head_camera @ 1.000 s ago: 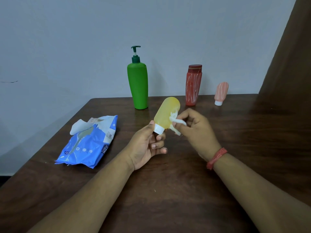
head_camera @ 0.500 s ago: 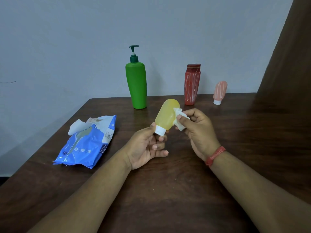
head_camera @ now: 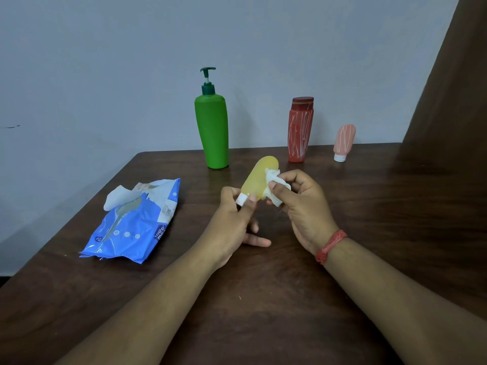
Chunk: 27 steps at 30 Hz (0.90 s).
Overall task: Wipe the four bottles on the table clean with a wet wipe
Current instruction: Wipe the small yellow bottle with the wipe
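Yellow bottle [head_camera: 259, 179] is up off the table [head_camera: 263, 299], right around the middle of the frame, tilted so its rounded end points up and to the right and its white cap [head_camera: 242, 199] points down-left. The left hand [head_camera: 234, 219] has that cap pinched between thumb and index finger, with the other fingers hanging looser underneath. The right hand [head_camera: 303, 204] is curled around a crumpled white wet wipe [head_camera: 274, 184] and pressing it against the right side of the bottle's body, thumb on top of the wad. There's a red thread band [head_camera: 330, 246] on that wrist.

Further back, along the far edge of the table near the wall: a tall green pump bottle [head_camera: 212, 131] standing upright just above the hands in the frame, then a red bottle [head_camera: 300, 130] with pale scratchy streaks to its right, also upright, and a small pink bottle [head_camera: 344, 142] right of that, standing on its white cap and leaning a bit. All three are well apart from each other and from the hands.

Over in the left middle of the frame lies a blue wet wipe pack [head_camera: 137, 225], flat on the dark wooden tabletop, with a white wipe poking out of its top end. Plain pale wall behind it all, and something dark brown runs down the upper right corner, can't tell what it is.
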Tool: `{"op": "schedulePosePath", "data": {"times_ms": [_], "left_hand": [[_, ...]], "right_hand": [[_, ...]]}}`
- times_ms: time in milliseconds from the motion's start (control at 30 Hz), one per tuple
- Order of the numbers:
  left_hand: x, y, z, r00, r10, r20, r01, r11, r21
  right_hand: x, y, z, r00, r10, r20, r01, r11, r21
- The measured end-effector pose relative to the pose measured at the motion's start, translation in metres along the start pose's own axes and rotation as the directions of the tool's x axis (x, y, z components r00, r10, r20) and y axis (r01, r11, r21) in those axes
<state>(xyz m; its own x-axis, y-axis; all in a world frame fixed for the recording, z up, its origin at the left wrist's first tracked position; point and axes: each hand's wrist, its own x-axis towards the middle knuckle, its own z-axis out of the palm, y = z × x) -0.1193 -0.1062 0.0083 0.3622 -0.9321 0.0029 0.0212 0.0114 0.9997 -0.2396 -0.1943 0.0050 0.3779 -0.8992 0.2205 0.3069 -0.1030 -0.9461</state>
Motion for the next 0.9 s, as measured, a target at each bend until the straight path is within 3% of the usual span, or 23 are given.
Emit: {"op": "schedulePosePath", "data": {"times_ms": [167, 300, 400, 467, 567, 633, 733, 900], "left_hand": [[0.001, 0.0, -0.003, 0.996, 0.073, -0.059, -0.057, 0.968, 0.244], [0.0, 0.0, -0.003, 0.98, 0.195, -0.039, -0.15, 0.857, 0.493], [0.0, -0.001, -0.004, 0.968, 0.245, -0.062, -0.183, 0.85, 0.495], [0.0, -0.001, -0.006, 0.965, 0.246, -0.09, -0.175, 0.861, 0.478], [0.001, -0.001, -0.007, 0.967, 0.238, -0.091, -0.163, 0.854, 0.495], [0.001, -0.002, -0.006, 0.972, 0.226, -0.063, -0.162, 0.841, 0.516], [0.001, -0.002, -0.005, 0.981, 0.194, -0.01, -0.157, 0.82, 0.551], [0.0, -0.002, -0.006, 0.984, 0.176, 0.006, -0.151, 0.823, 0.548]], "right_hand": [[0.001, 0.0, 0.0, 0.996, -0.072, -0.052, 0.066, 0.992, -0.107], [0.007, -0.004, -0.009, 0.963, -0.243, -0.117, 0.205, 0.941, -0.268], [0.002, 0.001, -0.006, 0.9, -0.418, 0.123, 0.416, 0.738, -0.532], [-0.004, 0.004, 0.002, 0.851, -0.448, 0.274, 0.515, 0.612, -0.6], [0.002, -0.002, 0.0, 0.819, -0.512, 0.26, 0.541, 0.537, -0.647], [0.009, -0.009, -0.009, 0.841, -0.528, 0.118, 0.468, 0.602, -0.647], [0.018, -0.017, -0.023, 0.896, -0.438, -0.069, 0.327, 0.759, -0.563], [0.017, -0.018, -0.022, 0.949, -0.294, -0.109, 0.251, 0.921, -0.298]]}}
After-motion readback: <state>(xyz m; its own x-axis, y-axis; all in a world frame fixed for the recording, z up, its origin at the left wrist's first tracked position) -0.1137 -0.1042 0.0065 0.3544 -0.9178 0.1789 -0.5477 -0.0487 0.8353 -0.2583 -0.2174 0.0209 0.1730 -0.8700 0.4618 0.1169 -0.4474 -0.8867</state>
